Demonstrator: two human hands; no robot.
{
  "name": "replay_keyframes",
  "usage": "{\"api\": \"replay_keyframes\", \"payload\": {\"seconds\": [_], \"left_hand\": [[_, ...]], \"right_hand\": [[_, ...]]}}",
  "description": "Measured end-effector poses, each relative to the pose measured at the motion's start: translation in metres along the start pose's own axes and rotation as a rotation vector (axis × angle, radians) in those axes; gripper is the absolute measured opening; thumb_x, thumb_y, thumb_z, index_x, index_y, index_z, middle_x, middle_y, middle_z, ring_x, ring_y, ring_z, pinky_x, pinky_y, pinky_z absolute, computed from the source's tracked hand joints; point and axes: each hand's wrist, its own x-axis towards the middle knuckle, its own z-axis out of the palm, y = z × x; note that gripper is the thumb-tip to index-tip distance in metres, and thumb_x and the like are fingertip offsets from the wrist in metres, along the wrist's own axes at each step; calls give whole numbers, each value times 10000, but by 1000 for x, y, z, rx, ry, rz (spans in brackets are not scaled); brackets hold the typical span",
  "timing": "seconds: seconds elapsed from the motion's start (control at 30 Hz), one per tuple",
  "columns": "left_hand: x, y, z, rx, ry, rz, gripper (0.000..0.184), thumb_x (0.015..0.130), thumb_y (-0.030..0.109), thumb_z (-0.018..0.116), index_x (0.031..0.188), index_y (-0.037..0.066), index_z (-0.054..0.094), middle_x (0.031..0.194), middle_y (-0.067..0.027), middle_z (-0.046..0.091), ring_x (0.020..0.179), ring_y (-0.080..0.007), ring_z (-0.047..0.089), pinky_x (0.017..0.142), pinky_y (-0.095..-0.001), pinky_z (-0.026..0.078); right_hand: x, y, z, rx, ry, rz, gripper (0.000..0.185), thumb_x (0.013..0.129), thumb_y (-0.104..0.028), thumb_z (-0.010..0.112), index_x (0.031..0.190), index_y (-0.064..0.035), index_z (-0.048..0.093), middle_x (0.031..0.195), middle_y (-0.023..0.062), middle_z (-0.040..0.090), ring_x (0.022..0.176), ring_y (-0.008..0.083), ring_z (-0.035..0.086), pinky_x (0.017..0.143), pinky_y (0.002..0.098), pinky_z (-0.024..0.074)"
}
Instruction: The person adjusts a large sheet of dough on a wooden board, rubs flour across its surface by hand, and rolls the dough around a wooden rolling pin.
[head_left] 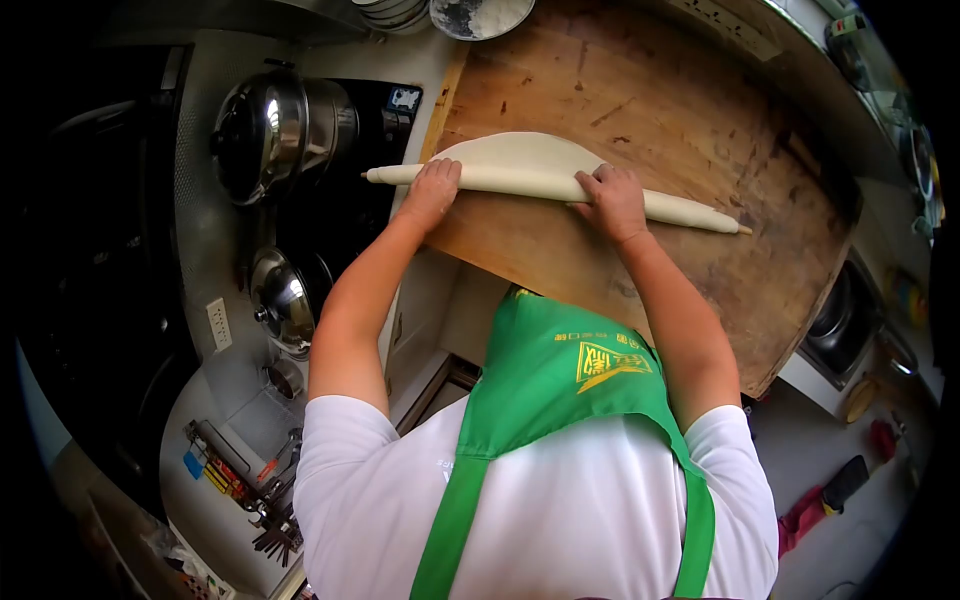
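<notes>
A long rolling pin [745, 230] lies across the wooden board [650, 90], wrapped in pale dough along most of its length. Only its bare wooden tips stick out at both ends. Beyond the pin, the unrolled part of the dough sheet [525, 149] spreads flat with a rounded far edge. Toward the pin's left end, my left hand [436, 192] is closed over the wrapped dough. My right hand [614, 204] grips the same roll right of its middle, fingers curled on top and the thumb side low against it.
At the board's far left edge stand a bowl of flour [485, 15] and stacked bowls [392, 12]. A lidded steel pot [280, 130] and a lidded pan [283, 295] are on the left. Utensils [235, 480] lie lower left; a sink [840, 315] is at right.
</notes>
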Motion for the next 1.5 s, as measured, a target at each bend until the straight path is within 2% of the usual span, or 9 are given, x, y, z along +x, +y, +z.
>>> {"api": "replay_keyframes", "payload": {"seconds": [0.2, 0.37, 0.57, 0.7, 0.9, 1.03, 1.17, 1.27, 1.5], "left_hand": [[-68, 24, 15, 36, -82, 12, 259, 841, 90, 652, 1083, 47, 570, 1016, -142, 619, 1000, -334, 638, 910, -418, 535], [-61, 113, 8, 73, -33, 198, 540, 840, 161, 676, 1345, 2, 567, 1344, -168, 633, 1339, -349, 569, 1101, -446, 476], [5, 251, 12, -312, -73, 464, 647, 954, 304, 590, 1522, 15, 477, 1617, -162, 448, 1521, -340, 389, 1266, -493, 271], [70, 289, 26, -283, 27, 193, 703, 930, 349, 624, 1539, 34, 468, 1674, -184, 347, 1567, -385, 272, 1271, -534, 227], [122, 278, 15, -187, -10, 69, 749, 925, 423, 581, 1557, 40, 457, 1675, -260, 293, 1566, -433, 238, 1260, -560, 217], [62, 268, 25, -152, -93, 149, 762, 927, 476, 564, 1544, 37, 474, 1669, -264, 304, 1565, -438, 238, 1263, -550, 215], [142, 236, 19, -220, -9, 129, 739, 935, 411, 581, 1554, 28, 453, 1672, -282, 272, 1552, -469, 239, 1254, -550, 235], [144, 212, 19, -165, 92, -11, 696, 935, 378, 582, 1551, 71, 480, 1675, -280, 269, 1554, -475, 231, 1254, -543, 246], [92, 187, 12, -153, -47, 115, 625, 940, 301, 558, 1540, 133, 523, 1677, -246, 295, 1552, -473, 241, 1246, -556, 256]], "right_hand": [[-50, -22, 6, 31, -105, -39, 487, 727, -377, 885, 1152, -205, 722, 976, 47, 630, 960, 263, 615, 848, 413, 477], [-145, 9, -33, 67, -105, 96, 507, 707, -364, 897, 1160, -211, 727, 963, 33, 625, 947, 258, 601, 838, 415, 471], [-214, 10, -60, 61, 22, 208, 715, 796, -330, 843, 1434, -140, 582, 1405, 166, 570, 1339, 390, 515, 1123, 545, 398], [-183, 23, -33, -159, -10, 229, 637, 937, -444, 654, 1492, -152, 543, 1532, 155, 503, 1448, 389, 422, 1177, 591, 338], [-169, 57, -44, -289, 137, 615, 651, 945, -472, 603, 1495, -129, 547, 1554, 190, 488, 1471, 410, 396, 1190, 594, 316], [-240, 35, -33, -232, 128, 382, 629, 937, -520, 603, 1486, -215, 569, 1598, 119, 465, 1483, 376, 398, 1198, 632, 290], [-193, 94, -59, -323, 92, 546, 619, 965, -493, 577, 1502, -186, 555, 1573, 162, 475, 1483, 413, 383, 1211, 611, 279], [-209, 107, -52, -263, 359, 861, 635, 986, -492, 541, 1511, -135, 543, 1604, 202, 442, 1499, 436, 353, 1234, 575, 245], [-266, 103, -67, -365, 156, 638, 587, 951, -433, 567, 1479, -178, 585, 1575, 152, 489, 1456, 405, 417, 1206, 591, 292]]}}
